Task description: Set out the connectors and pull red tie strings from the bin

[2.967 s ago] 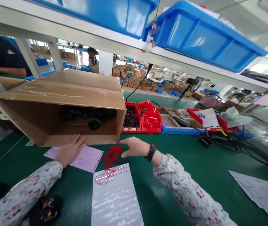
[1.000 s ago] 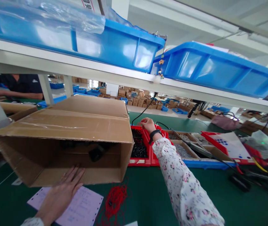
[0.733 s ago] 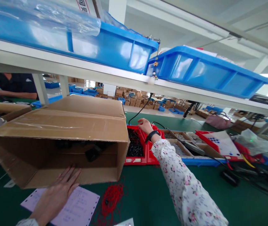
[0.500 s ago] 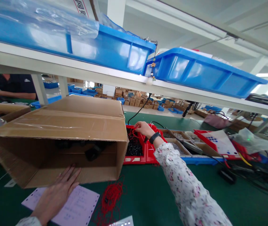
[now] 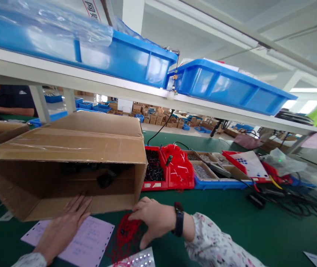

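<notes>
My left hand (image 5: 62, 230) lies flat with fingers stretched, across a lilac sheet with handwriting (image 5: 90, 241) and onto the lower lip of a cardboard box (image 5: 100, 148). The box lies on its side, opening towards me; dark objects (image 5: 105, 180) sit inside, too shaded to name. Over a tangle of thin red wires (image 5: 123, 233) is my right hand (image 5: 157, 218), thumb apart from the fingers. Its fingertips reach the edge of the tangle, and I see nothing gripped. A card with rows of silvery dots (image 5: 144, 257) lies just below.
Behind are a red bin of black parts (image 5: 154, 168), a red bin of red wires (image 5: 178, 167) and a divided blue tray (image 5: 214, 181). Black cables (image 5: 283, 202) trail at right. Blue bins (image 5: 231, 87) stand on the shelf overhead. Another person's arm (image 5: 8, 110) shows far left.
My right hand has come from the red bin of black parts, where it was pinching red wire, down to the tangle on the table. My left hand stays in place.
</notes>
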Demonstrator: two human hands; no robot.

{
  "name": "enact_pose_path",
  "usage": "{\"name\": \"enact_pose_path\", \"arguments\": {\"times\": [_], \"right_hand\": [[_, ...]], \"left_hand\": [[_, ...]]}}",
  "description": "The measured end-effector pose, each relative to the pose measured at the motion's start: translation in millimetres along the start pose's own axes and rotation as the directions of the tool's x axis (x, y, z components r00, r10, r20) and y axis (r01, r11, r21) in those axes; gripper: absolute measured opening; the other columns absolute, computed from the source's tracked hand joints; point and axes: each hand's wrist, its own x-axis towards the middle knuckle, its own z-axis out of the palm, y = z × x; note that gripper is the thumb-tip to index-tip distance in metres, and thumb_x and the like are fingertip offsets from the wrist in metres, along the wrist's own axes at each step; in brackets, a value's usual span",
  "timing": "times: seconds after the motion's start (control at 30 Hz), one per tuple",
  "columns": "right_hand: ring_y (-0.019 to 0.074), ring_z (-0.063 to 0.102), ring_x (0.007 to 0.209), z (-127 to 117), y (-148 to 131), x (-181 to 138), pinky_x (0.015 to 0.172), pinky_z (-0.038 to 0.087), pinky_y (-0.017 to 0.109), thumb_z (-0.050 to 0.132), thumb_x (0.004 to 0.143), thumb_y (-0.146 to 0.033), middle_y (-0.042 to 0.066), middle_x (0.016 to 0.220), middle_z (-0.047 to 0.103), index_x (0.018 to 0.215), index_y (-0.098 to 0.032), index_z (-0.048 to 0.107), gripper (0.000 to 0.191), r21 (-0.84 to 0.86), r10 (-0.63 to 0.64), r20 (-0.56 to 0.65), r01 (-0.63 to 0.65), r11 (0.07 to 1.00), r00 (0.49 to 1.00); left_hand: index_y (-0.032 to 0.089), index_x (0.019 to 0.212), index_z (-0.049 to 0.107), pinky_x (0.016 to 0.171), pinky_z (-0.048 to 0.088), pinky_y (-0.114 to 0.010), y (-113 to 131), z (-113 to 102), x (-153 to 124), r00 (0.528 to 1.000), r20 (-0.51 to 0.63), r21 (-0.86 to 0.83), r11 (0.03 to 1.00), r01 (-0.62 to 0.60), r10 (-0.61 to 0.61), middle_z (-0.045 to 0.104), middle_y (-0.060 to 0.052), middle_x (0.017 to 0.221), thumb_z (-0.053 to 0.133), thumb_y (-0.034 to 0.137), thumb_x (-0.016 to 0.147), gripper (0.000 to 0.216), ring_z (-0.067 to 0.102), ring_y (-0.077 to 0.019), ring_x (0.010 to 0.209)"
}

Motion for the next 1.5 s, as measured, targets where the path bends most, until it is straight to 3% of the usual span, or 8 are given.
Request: {"name": "enact_pose_path", "arguments": {"times": [0.07,0.13,0.27,0.57,0.83,1.03,1.3,1.5], "right_hand": [[0.0205,0.054,0.096,-8.9,19.1,0.3,0.078,0.042,0.026,0.069,0.062,-0.041,0.007,0.108,0.060,0.108,-0.019,0.060,0.051,0.011,-0.002,0.041,0.002,1.000,0.999],[0.0130,0.058,0.080,-25.7,46.5,3.3,0.068,0.042,0.020,0.054,0.078,-0.037,0.003,0.091,0.065,0.097,-0.017,0.064,0.029,0.028,0.232,-0.146,-0.231,0.973,0.962],[0.0158,0.057,0.088,-50.8,102.4,24.8,0.075,0.040,0.024,0.039,0.084,-0.014,0.010,0.094,0.064,0.094,-0.013,0.063,0.027,-0.094,0.522,-0.543,-0.665,0.741,0.658],[0.0263,0.048,0.106,-55.2,149.5,68.7,0.088,0.034,0.042,0.035,0.084,-0.008,0.016,0.101,0.059,0.093,-0.012,0.064,0.031,-0.233,0.528,-0.586,-0.752,0.617,0.615],[0.0147,0.057,0.088,-79.3,165.5,78.2,0.081,0.046,0.034,0.048,0.086,-0.025,0.007,0.092,0.061,0.091,-0.010,0.059,0.019,-0.171,0.606,-0.563,-0.797,0.580,0.562],[0.0173,0.059,0.087,-100.6,152.6,71.0,0.073,0.043,0.027,0.038,0.084,-0.009,0.012,0.093,0.064,0.094,-0.012,0.060,0.025,-0.088,0.548,-0.670,-0.787,0.610,0.500],[0.0154,0.057,0.081,-130.0,108.2,31.3,0.070,0.038,0.024,0.049,0.077,-0.015,0.006,0.086,0.065,0.082,-0.017,0.063,0.015,-0.058,0.443,-0.741,-0.706,0.706,0.504],[0.0094,0.053,0.062,-82.0,31.5,-17.2,0.058,0.035,0.020,0.054,0.074,-0.016,-0.001,0.069,0.062,0.073,-0.018,0.059,0.005,-0.027,0.345,-0.610,-0.454,0.890,0.713]], "left_hand": [[0.016,0.132,0.039,0.101,0.033,-0.043,-1.4,3.4,-1.3,1.000,-0.017,0.001,1.000,-0.008,0.008,0.037,-0.012,0.135,0.025,0.053,0.088,0.059,0.029,-0.0260,0.127],[0.016,0.132,0.038,0.101,0.033,-0.043,-3.1,6.9,-2.4,0.999,-0.029,-0.004,1.000,-0.024,0.024,0.034,-0.011,0.137,0.027,0.054,0.088,0.060,0.028,-0.0262,0.127],[0.016,0.133,0.038,0.101,0.034,-0.043,-4.8,9.8,-2.6,0.998,-0.050,-0.014,0.999,-0.045,0.044,0.034,-0.011,0.137,0.030,0.057,0.086,0.062,0.029,-0.0267,0.127],[0.017,0.132,0.039,0.100,0.035,-0.042,-0.9,4.6,0.2,1.000,-0.005,-0.008,1.000,0.007,-0.007,0.035,-0.011,0.136,0.028,0.052,0.088,0.058,0.031,-0.0251,0.126],[0.018,0.134,0.036,0.101,0.034,-0.041,-3.3,7.6,-2.1,1.000,0.005,0.051,0.998,-0.020,0.020,0.032,-0.011,0.138,0.030,0.055,0.087,0.060,0.028,-0.0251,0.127],[0.017,0.133,0.037,0.101,0.034,-0.040,-2.2,3.8,-1.3,1.000,0.012,0.059,0.998,-0.013,0.012,0.033,-0.012,0.137,0.029,0.053,0.088,0.058,0.030,-0.0251,0.126],[0.016,0.131,0.041,0.099,0.036,-0.042,0.7,0.1,1.0,0.999,-0.032,0.041,0.999,-0.015,0.017,0.035,-0.012,0.136,0.027,0.052,0.088,0.057,0.032,-0.0261,0.125],[0.013,0.129,0.044,0.099,0.035,-0.043,-0.6,0.6,0.8,0.998,-0.051,0.023,0.999,-0.047,0.049,0.038,-0.015,0.133,0.021,0.051,0.090,0.060,0.033,-0.0271,0.125]]}}
